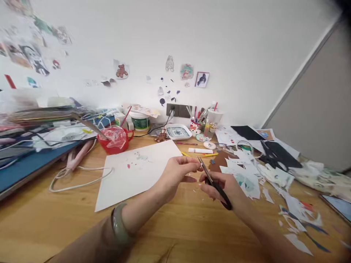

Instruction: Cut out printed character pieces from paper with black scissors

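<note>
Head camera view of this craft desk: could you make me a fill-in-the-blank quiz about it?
1. The right hand grips black-handled ____.
2. The left hand pinches a tiny paper scrap at the blade tips; the pot behind the white sheet is coloured ____.
3. Most paper offcuts pile up on the desk at the person's ____ side.
Missing words: scissors; red; right.

A white wall (219, 44) rises behind the wooden desk (178, 226); stickers and small pictures (201, 79) dot it; a dark socket strip (178, 110) sits low; a grey panel (323, 109) stands right
</note>
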The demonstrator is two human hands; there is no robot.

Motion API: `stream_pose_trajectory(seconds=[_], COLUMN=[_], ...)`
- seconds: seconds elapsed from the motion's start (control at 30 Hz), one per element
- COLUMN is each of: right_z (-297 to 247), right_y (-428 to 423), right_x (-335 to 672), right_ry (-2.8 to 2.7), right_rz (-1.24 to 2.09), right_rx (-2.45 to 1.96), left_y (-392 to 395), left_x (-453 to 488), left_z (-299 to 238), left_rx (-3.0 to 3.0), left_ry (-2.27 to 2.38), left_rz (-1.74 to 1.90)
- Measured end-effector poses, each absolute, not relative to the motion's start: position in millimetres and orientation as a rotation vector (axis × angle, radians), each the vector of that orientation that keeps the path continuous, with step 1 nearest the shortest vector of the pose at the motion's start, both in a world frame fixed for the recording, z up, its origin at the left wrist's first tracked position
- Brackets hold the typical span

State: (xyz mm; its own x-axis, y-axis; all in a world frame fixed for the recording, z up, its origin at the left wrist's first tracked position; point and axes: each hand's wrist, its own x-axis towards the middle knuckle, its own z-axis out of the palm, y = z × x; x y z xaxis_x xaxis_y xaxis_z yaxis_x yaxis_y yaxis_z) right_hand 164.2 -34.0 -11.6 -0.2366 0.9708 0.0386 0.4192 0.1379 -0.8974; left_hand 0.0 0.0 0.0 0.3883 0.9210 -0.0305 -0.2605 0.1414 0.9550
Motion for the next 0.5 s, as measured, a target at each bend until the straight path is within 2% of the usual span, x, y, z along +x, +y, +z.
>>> stream_pose_trajectory(seconds=[0.5], right_z=[-8.5], right_y=[-34.2], right_x=[162.2], right_ry=[-1.736], right_rz=[1.088], right_rx=[-1.343], left_y=[2.8], left_x=[-0.3], left_z=[0.3], left_rx=[1.076], left_ry=[0.751], left_rz=[0.993])
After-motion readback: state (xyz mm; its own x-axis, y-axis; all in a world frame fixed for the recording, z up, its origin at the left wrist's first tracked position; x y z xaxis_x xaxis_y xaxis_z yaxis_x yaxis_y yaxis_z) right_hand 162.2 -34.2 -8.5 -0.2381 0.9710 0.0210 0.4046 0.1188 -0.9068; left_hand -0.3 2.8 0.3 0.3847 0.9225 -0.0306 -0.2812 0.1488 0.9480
